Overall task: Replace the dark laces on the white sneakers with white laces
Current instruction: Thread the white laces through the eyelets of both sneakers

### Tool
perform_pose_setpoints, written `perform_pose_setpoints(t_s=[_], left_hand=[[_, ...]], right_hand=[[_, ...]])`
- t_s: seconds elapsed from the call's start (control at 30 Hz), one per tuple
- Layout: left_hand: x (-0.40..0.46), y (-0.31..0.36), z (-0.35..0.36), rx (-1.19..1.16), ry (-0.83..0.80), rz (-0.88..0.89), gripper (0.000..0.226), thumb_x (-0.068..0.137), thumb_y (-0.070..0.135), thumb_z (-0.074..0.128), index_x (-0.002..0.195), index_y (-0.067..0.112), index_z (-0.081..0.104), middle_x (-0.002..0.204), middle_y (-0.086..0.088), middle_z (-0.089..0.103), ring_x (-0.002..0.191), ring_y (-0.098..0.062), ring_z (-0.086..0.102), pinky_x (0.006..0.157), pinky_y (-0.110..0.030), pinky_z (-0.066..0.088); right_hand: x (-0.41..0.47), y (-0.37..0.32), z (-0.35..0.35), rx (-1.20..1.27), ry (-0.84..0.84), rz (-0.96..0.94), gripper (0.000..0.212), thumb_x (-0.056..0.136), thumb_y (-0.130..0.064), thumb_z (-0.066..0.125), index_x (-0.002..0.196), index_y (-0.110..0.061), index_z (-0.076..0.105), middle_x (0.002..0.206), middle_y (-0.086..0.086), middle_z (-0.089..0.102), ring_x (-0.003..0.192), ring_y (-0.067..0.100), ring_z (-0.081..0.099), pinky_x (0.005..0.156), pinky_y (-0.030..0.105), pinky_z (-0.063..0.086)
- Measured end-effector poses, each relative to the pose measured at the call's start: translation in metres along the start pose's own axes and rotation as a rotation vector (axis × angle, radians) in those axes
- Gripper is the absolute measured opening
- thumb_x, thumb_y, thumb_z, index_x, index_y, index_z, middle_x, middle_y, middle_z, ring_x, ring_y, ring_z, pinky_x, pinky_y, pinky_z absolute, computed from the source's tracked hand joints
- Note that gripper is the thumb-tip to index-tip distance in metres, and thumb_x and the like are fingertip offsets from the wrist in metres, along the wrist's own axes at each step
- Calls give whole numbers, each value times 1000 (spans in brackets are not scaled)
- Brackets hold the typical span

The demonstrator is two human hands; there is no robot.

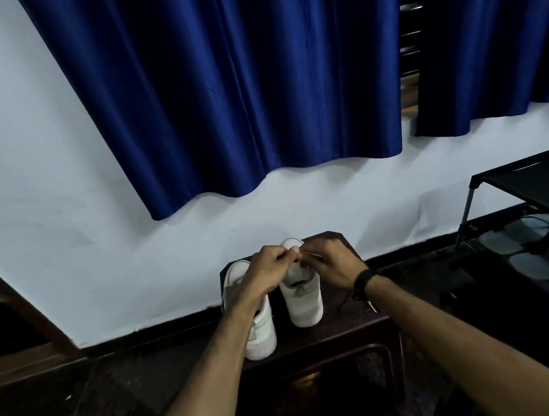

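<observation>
Both hands low centre | our left hand [269, 268] and right hand [334, 264] pinching a lace over the right sneaker [301, 292] | left sneaker [258, 330] beside it on the dark stool [345, 331]

Left hand [269, 264] and right hand [330, 262] meet over the far end of the right sneaker [301, 297], covering its collar and upper eyelets; whatever the fingertips pinch too small and blurred to identify. Left forearm crosses the left sneaker [257, 327], hiding most of its lacing. Dark lace [345, 300] beside the right wrist partly covered by the wristband [362, 281]; far end not traceable. Stool [346, 338] front lost in shadow, lower part cut off by the bottom edge. Rack [529, 183] and sandals [538, 249] clipped at the right edge. Both arms cut off below. Curtain [238, 94] top beyond the frame.
</observation>
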State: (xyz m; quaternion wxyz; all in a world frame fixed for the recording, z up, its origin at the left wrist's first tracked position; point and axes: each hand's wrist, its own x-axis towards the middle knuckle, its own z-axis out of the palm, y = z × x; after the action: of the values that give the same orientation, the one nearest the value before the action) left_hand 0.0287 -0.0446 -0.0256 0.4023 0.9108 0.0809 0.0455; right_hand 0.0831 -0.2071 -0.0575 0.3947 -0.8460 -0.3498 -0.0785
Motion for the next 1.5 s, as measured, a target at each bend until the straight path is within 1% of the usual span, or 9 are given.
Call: perform_pose_setpoints(t_s=[0.17,0.3,0.47,0.63,0.8,0.93,1.2,1.37,1.5], left_hand=[[4,-6,5,34,50,-4,17,88,30,67,83,19,79,76,5,70,75,-6,61,60,-15,39],[17,-13,4,98,281,-148,19,83,45,68,87,29,77,90,8,75,91,-16,68,74,-25,50],[32,0,19,301,439,-176,21,92,42,58,98,28,73,100,-2,73,99,-29,65,76,-33,46],[48,-2,40,518,421,-1,21,94,18,47,107,17,64,103,-11,69,98,-33,63,77,-38,47],[52,-10,60,575,417,96,21,87,2,46,106,9,53,106,-12,57,88,-31,64,65,-39,46],[57,-17,60,731,400,134,8,82,11,62,89,12,57,81,-8,64,67,-27,66,49,-32,44],[66,-22,58,881,255,137,32,97,43,49,110,19,66,100,-9,71,100,-28,64,76,-34,47],[67,-27,59,887,233,187,24,95,36,53,106,24,71,96,-6,71,98,-25,64,83,-33,41],[67,-27,60,867,224,256,20,92,26,51,101,21,69,104,-1,67,104,-24,57,85,-36,38]], right_hand=[[-2,21,10,-21,69,116,36,84,-65,51,91,-35,70,81,-16,69,74,1,61,66,36,52],[5,33,15,36,165,368,19,77,-43,73,88,-28,73,78,-11,72,76,6,66,73,32,56],[33,34,30,6,14,571,38,73,-56,71,94,-25,76,89,-1,74,91,18,67,73,25,48],[39,38,41,-24,94,627,23,83,-27,59,98,-23,76,102,16,71,100,36,63,82,33,50],[35,50,45,144,135,693,22,87,-24,60,103,-20,76,105,13,72,104,30,64,79,26,47],[37,57,44,352,136,785,21,87,-28,66,102,-17,76,99,10,73,99,23,65,76,21,45],[36,86,61,716,133,892,32,54,-35,76,81,-18,79,86,7,75,91,25,70,89,40,56],[34,69,52,849,150,876,9,80,-5,70,86,0,74,80,16,69,75,24,62,68,29,49],[38,84,62,788,134,884,30,51,-37,78,72,-15,77,78,7,75,82,25,71,85,42,57]])
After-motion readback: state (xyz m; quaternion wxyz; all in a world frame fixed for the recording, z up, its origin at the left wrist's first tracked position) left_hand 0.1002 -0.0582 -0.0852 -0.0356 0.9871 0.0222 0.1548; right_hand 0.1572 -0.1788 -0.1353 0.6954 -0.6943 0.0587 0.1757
